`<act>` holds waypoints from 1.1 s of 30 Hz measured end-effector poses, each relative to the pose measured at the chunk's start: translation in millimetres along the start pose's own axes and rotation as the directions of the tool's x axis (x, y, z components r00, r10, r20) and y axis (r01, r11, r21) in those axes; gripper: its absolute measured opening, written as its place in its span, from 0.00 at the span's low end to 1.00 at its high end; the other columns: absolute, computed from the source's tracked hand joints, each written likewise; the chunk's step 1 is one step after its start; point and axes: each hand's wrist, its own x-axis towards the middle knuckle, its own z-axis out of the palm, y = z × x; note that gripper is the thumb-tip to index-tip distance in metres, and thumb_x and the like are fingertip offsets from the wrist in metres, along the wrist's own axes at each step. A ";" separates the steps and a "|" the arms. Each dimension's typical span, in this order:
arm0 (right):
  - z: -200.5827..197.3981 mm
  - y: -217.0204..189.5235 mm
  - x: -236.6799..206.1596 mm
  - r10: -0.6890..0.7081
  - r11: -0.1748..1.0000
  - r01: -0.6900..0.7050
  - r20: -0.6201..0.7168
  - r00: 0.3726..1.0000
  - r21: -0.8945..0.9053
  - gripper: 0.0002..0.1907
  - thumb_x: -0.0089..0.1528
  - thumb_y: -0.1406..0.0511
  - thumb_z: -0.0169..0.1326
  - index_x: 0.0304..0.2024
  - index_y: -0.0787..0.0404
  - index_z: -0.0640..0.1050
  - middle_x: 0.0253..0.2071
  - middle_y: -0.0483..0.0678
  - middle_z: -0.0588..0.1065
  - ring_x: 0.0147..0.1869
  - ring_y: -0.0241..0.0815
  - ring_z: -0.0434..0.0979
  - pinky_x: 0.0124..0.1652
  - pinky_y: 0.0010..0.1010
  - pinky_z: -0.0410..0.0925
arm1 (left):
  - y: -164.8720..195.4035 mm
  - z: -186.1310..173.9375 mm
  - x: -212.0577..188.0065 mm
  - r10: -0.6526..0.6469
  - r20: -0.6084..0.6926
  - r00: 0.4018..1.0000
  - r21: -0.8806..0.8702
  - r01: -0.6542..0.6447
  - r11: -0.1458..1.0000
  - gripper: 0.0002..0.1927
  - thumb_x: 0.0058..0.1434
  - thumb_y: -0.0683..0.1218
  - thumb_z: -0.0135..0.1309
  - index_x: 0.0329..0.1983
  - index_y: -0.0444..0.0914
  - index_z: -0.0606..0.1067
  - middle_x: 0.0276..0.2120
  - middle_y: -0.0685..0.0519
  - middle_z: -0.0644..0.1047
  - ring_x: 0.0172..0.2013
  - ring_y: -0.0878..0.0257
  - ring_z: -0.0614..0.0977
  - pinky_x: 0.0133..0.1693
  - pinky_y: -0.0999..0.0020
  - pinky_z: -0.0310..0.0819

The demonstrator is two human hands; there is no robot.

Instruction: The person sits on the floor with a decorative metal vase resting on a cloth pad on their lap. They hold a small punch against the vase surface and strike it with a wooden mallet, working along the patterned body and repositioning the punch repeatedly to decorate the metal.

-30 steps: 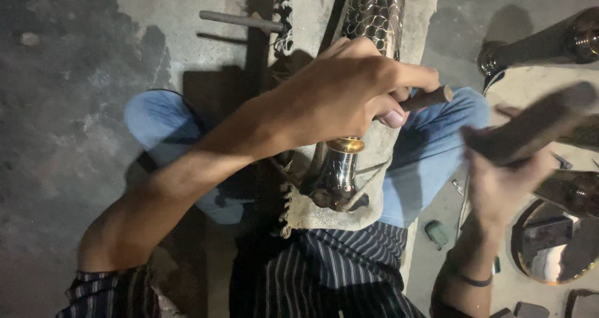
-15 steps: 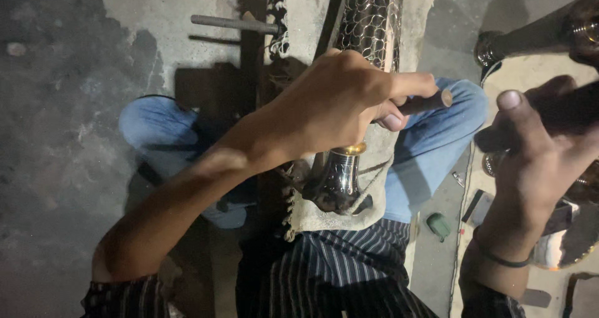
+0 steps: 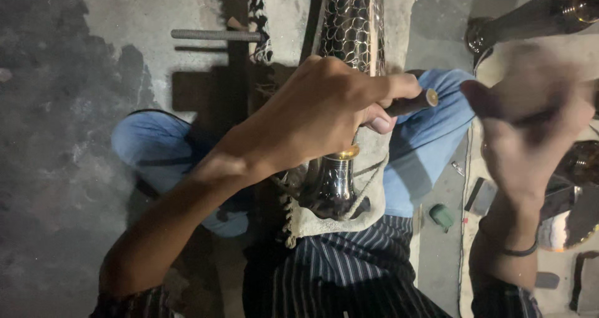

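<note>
Right hand (image 3: 530,143) has dropped lower since the earlier frame, now a blur w/ fingers curled on something dark; can't tell what. Polished dark metal vase w/ hammered scale pattern (image 3: 340,162) lies along the beige fringed cloth (image 3: 374,174) on the lap, prob. for padding. Left hand (image 3: 318,118) pinches a short dark punch tool (image 3: 412,103) against it. Threaded steel rod (image 3: 215,35) lies at the concrete floor's far edge.

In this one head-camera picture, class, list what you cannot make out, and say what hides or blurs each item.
- Right hand: motion blur; what it holds, if anything, cannot be told.
- Tip of the dark tool in the left hand: hidden under the fingers.
- Metal vessel: top cut off by the upper edge, middle covered by the left hand.
- Small green object: too small to identify.
</note>
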 end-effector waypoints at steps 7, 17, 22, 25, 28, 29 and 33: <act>-12.9 -3.1 7.8 -0.299 0.866 0.368 0.239 0.924 -0.338 0.22 0.62 0.76 0.63 0.57 0.71 0.70 0.51 0.55 0.74 0.54 0.46 0.74 0.57 0.34 0.70 | 2.9 10.2 -12.5 -0.017 -0.063 0.998 0.039 0.019 0.999 0.21 0.63 0.31 0.57 0.58 0.37 0.74 0.40 0.54 0.85 0.33 0.70 0.88 0.19 0.80 0.74; -0.9 -35.7 19.9 -0.071 0.849 0.260 0.387 0.919 -0.461 0.25 0.63 0.75 0.63 0.59 0.72 0.68 0.55 0.55 0.72 0.58 0.46 0.73 0.60 0.33 0.69 | 12.1 12.6 -43.3 -0.085 -0.307 0.948 0.084 0.116 0.990 0.17 0.70 0.30 0.52 0.59 0.35 0.73 0.40 0.53 0.85 0.35 0.69 0.88 0.20 0.79 0.72; 33.8 -76.6 68.5 0.114 0.695 0.405 0.647 0.754 -0.594 0.27 0.63 0.75 0.64 0.61 0.72 0.67 0.56 0.56 0.71 0.60 0.47 0.73 0.61 0.34 0.68 | 21.6 11.8 -51.0 -0.124 -0.466 0.876 0.034 0.157 0.987 0.15 0.71 0.34 0.56 0.58 0.36 0.71 0.42 0.50 0.83 0.40 0.65 0.88 0.32 0.79 0.84; 60.7 -90.2 90.8 0.184 0.645 0.470 0.720 0.669 -0.602 0.28 0.63 0.75 0.65 0.61 0.73 0.67 0.57 0.56 0.71 0.60 0.47 0.72 0.62 0.34 0.68 | 25.7 14.8 -51.6 -0.231 -0.531 0.816 -0.040 0.248 0.968 0.17 0.69 0.32 0.55 0.60 0.36 0.72 0.41 0.49 0.84 0.35 0.64 0.88 0.26 0.77 0.80; 77.9 -97.9 97.4 0.202 0.651 0.485 0.749 0.631 -0.584 0.29 0.63 0.75 0.66 0.62 0.73 0.66 0.57 0.56 0.70 0.61 0.47 0.72 0.63 0.35 0.67 | 29.8 15.0 -54.7 -0.261 -0.615 0.745 -0.115 0.242 0.963 0.14 0.69 0.33 0.54 0.56 0.36 0.73 0.42 0.47 0.83 0.37 0.62 0.88 0.33 0.75 0.84; 81.3 -99.4 100.4 0.206 0.648 0.490 0.753 0.625 -0.583 0.30 0.63 0.75 0.66 0.62 0.73 0.66 0.57 0.56 0.70 0.61 0.47 0.72 0.63 0.35 0.67 | 32.8 14.8 -56.9 -0.295 -0.630 0.718 -0.107 0.296 0.949 0.11 0.70 0.35 0.56 0.53 0.38 0.75 0.39 0.50 0.84 0.36 0.64 0.88 0.34 0.76 0.84; 84.1 -99.8 101.9 0.224 0.646 0.481 0.749 0.624 -0.593 0.31 0.63 0.74 0.67 0.63 0.73 0.65 0.58 0.56 0.69 0.62 0.48 0.71 0.64 0.36 0.67 | 36.4 13.1 -57.3 -0.333 -0.647 0.686 -0.042 0.404 0.914 0.06 0.69 0.37 0.59 0.45 0.42 0.79 0.39 0.54 0.85 0.33 0.67 0.88 0.34 0.75 0.82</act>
